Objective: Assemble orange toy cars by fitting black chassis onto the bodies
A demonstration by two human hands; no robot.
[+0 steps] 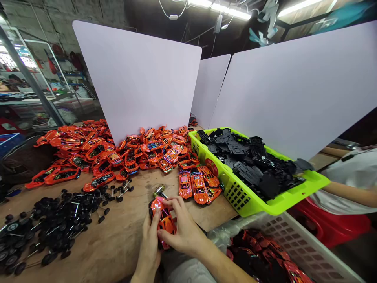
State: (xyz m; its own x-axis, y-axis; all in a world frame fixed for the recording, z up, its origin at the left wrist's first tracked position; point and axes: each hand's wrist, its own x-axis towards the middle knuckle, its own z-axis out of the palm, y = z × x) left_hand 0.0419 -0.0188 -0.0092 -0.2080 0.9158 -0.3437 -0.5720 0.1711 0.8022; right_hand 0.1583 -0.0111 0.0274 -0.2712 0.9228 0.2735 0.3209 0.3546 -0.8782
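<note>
Between my two hands is an orange toy car point(166, 222) with shiny windows, held above the near edge of the table. My left hand point(150, 232) is closed around its left side, the thumb along the body. My right hand point(184, 228) grips its right side, fingers over the top and thumb lower down. A dark wheel shows at the car's upper left; its underside is hidden. Just beyond the car lies a small hammer point(159, 191) with a brass-coloured head. Several orange toy cars point(198, 186) rest in a group to the right of it.
A big heap of orange car bodies point(153, 146) covers the back of the table. Wheel axles point(64, 220) are piled at left. A green basket point(240, 196) holds black chassis parts point(244, 157). Below stands a white crate point(312, 239) with cars. A person's arm point(350, 193) shows at right.
</note>
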